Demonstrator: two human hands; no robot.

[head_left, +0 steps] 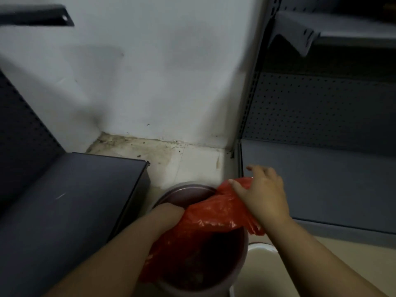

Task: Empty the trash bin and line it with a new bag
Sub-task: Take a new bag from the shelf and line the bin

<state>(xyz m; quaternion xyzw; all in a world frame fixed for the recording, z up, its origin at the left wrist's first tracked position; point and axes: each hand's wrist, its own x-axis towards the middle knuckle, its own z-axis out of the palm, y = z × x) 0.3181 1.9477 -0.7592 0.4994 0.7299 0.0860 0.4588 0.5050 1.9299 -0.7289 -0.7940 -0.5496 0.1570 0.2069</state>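
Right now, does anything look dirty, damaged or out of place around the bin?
Yes: the floor in the corner behind the trash bin is stained brown with dark specks along the wall base. The red bag lies bunched, not yet over the rim.

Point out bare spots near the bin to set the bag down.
Free: floor tiles between bin and wall; dark shelf top left; grey shelf base right. Crowded: the bin mouth, with left forearm, red bag and right hand.

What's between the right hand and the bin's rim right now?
The red bag: in the head view its bunched plastic sits under the right hand and drapes over the bin rim.
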